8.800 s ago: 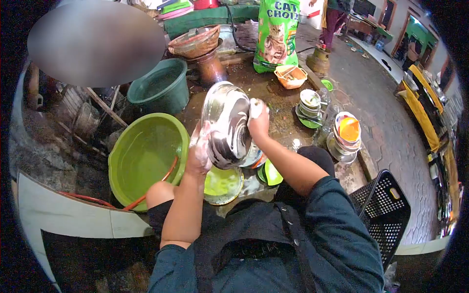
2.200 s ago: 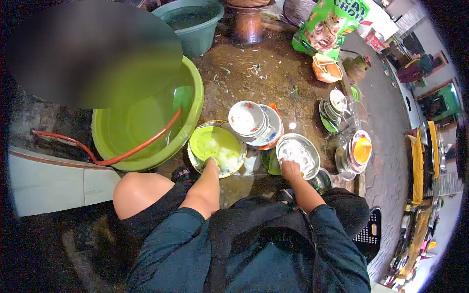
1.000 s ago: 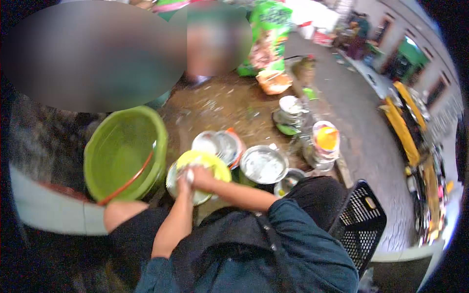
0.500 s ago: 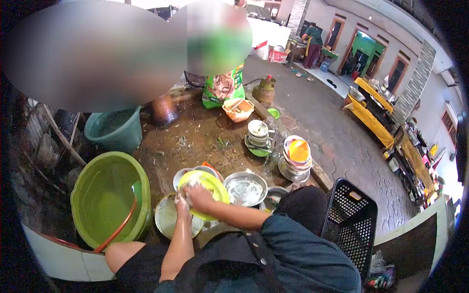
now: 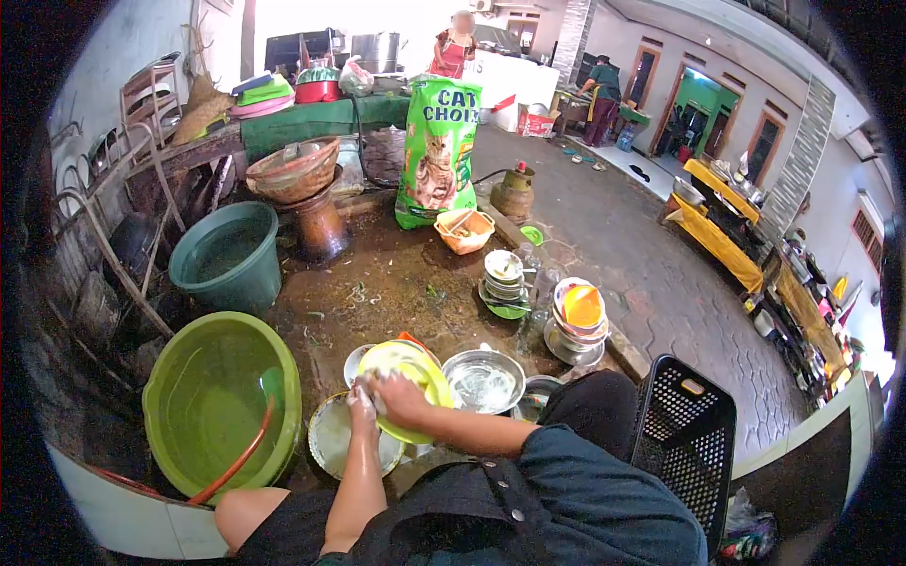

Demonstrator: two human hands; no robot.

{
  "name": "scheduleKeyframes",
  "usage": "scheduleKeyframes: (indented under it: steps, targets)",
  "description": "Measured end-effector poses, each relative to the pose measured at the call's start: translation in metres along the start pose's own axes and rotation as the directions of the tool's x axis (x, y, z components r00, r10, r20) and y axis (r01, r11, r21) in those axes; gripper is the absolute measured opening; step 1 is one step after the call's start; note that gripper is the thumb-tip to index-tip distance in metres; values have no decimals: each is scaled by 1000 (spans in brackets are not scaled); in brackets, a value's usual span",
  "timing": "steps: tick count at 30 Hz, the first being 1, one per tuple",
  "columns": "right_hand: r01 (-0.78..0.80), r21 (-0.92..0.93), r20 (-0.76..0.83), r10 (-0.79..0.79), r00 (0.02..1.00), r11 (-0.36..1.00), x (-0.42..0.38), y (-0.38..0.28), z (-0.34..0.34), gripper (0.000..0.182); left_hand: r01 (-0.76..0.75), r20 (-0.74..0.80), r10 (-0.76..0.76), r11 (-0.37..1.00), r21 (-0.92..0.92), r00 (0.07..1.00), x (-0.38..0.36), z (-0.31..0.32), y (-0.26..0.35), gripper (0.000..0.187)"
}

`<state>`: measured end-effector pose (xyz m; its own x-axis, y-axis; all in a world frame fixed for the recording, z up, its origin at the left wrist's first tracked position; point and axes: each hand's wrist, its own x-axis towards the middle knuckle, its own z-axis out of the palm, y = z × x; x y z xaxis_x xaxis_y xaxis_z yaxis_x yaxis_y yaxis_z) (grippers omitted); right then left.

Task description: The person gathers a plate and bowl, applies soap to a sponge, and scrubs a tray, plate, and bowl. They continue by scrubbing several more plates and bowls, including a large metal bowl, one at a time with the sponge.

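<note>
A yellow plastic plate (image 5: 433, 375), streaked with white suds, is tilted in front of me. My left hand (image 5: 362, 404) grips its near-left rim. Against the plate's soapy face, my right hand (image 5: 401, 400) is closed with bent fingers; whatever lies under them is hidden by hand and foam. Below the hands sits a round pan with a patterned rim (image 5: 321, 455), holding cloudy water. A metal basin (image 5: 484, 385) with sudsy water stands just right of the plate. Behind the plate, part of a white bowl (image 5: 353, 363) shows.
A green tub (image 5: 156, 415) of water with an orange hose (image 5: 247, 459) is at left, a teal bucket (image 5: 226, 247) beyond it. Stacked dishes (image 5: 578, 325) and a black crate (image 5: 687, 434) are at right. Farther off stand a green sack (image 5: 440, 141) and a gas cylinder (image 5: 514, 196).
My right hand has shifted slightly right and down over the plate, which has moved a little with it. The camera view has tilted upward slightly.
</note>
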<state>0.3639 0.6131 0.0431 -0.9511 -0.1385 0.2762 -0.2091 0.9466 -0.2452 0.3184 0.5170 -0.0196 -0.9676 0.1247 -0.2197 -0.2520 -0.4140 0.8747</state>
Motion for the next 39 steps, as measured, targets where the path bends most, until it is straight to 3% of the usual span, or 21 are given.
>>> scheduleKeyframes:
  steps: [2, 3, 5, 6, 8, 10, 12, 13, 14, 15, 16, 17, 19, 24, 26, 28, 30, 32, 34, 37, 39]
  targets:
    - [178, 76, 43, -182, 982, 981, -16, -1, 3, 32, 92, -86, -102, 990, -106, 991, 13, -16, -1, 35]
    - [179, 78, 45, -183, 982, 981, -19, 6, 1, 32, -30, -40, 22, 977, -213, 999, 33, -32, -16, 34]
    - [209, 71, 208, -220, 953, 975, -19, 32, 1, 26, -21, -21, 17, 967, -253, 1000, 13, -15, 11, 34]
    - [208, -44, 126, -201, 972, 977, -13, 54, 12, 27, -15, -1, 16, 956, -292, 1000, 5, -6, 23, 33]
    - [-76, -178, -22, 73, 997, 981, 5, 54, -21, 26, 31, 80, -11, 969, -246, 997, 3, -1, 19, 32]
    - [-82, -169, -309, 26, 951, 982, 17, 48, -29, 30, -25, 169, 51, 987, -157, 984, 4, 11, 5, 36]
    - [-122, -19, -74, 120, 990, 992, 19, 32, -9, 35, 63, 137, -35, 977, -206, 990, -5, 21, 8, 35]
    - [-71, -107, -23, 69, 997, 992, 10, 18, -4, 42, 39, 94, -28, 992, -120, 995, -4, 16, 4, 35]
    - [-34, -11, 102, 35, 994, 999, 2, 2, -18, 46, 15, 54, -13, 999, -35, 998, 4, 7, -2, 36]
    - [18, 58, 162, -27, 986, 998, -6, -3, -19, 46, 14, 43, -8, 988, -152, 999, 47, -22, -49, 33]
    - [65, 132, 217, -92, 972, 989, -12, -7, -20, 47, 197, -36, -203, 973, -119, 979, 34, -17, -14, 35]
    - [66, 136, 220, -95, 971, 988, -19, -10, -29, 47, 108, -50, -114, 988, -112, 992, 59, -37, -38, 37]
    - [320, 123, 201, -339, 919, 939, -31, -11, -47, 46, 22, -66, -29, 994, -104, 997, 83, -57, -62, 38]
    - [208, -3, 364, -193, 911, 978, -23, -2, -48, 47, 347, 64, -342, 908, -235, 938, 60, -34, -18, 41]
    - [227, 210, 146, -260, 955, 951, -14, 6, -50, 46, 417, 144, -392, 874, -250, 909, 44, -30, 11, 45]
    - [142, 219, 138, -175, 975, 965, -6, 5, -70, 35, 400, 82, -392, 905, -144, 916, 28, -18, 36, 47]
    - [107, 528, -70, -83, 994, 843, 3, 14, -78, 29, 354, 21, -354, 933, -55, 935, 52, -28, 18, 50]
    - [-90, 562, 8, 103, 995, 822, 7, 18, -111, 32, 241, -48, -237, 964, 113, 970, 61, -32, 14, 54]
    - [-185, 712, 38, 226, 973, 677, 12, 46, -102, 45, 270, -21, -269, 960, 69, 963, 41, -37, 14, 55]
    - [-244, 757, 16, 356, 934, 607, 17, 69, -96, 46, 184, -90, -195, 975, -123, 977, 19, -30, 26, 44]
    - [-304, 667, -217, 568, 794, 681, 15, 79, -90, 41, 179, -3, -185, 954, -239, 983, 13, -29, 37, 42]
